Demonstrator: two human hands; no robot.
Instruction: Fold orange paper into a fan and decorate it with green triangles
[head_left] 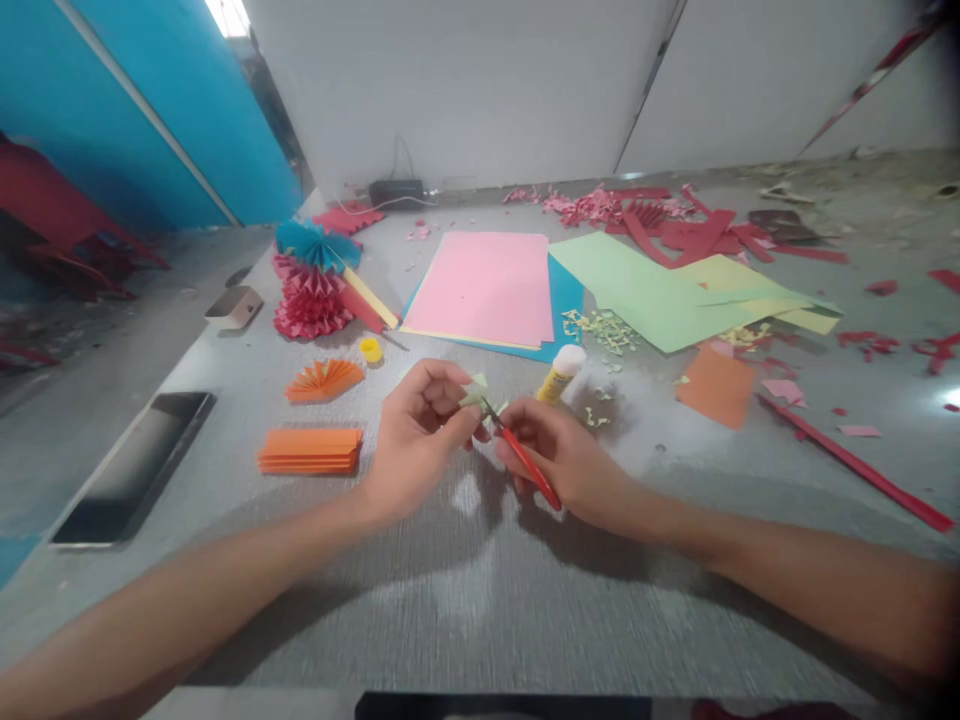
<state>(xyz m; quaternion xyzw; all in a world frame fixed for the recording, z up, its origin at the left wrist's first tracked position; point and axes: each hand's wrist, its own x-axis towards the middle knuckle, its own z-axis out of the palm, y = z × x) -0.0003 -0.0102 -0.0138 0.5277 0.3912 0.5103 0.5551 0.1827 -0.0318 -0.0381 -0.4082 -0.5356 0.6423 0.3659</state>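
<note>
Between the fingertips of my left hand (420,430) is a small piece of pale green paper (475,389). My right hand (562,450) grips scissors (531,468) with red handles, their blades meeting the green paper. Just behind my right hand stands a yellow glue stick (561,372) with a white end. To the left of my left hand lie a pleated orange paper strip (310,450) and an orange paper fan (324,380). A yellow cap (370,349) sits behind them.
Pink sheets (480,285) rest on blue paper, beside green sheets (660,290). Green clippings (611,330) and red scraps (697,235) lie scattered. Pleated rosettes (311,290) are stacked at the back left. A phone (139,465) lies near the left edge, an orange square (716,385) at right.
</note>
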